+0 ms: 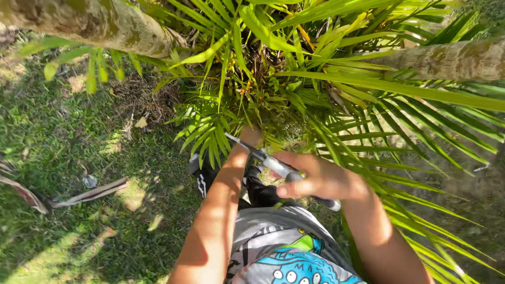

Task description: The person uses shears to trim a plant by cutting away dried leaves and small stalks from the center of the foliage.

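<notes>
Gripped in right hand [321,179], shears [273,165] point upper-left.

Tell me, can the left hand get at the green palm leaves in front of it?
Probably yes. The left hand is already stretched in among the green palm leaves, with nothing blocking it. The right hand holds the shears close beside it.

Grey-handled shears [279,167] held in right hand [321,179], blades angled up-left, tips at green palm fronds [210,137] gripped by left hand [250,137].
</notes>
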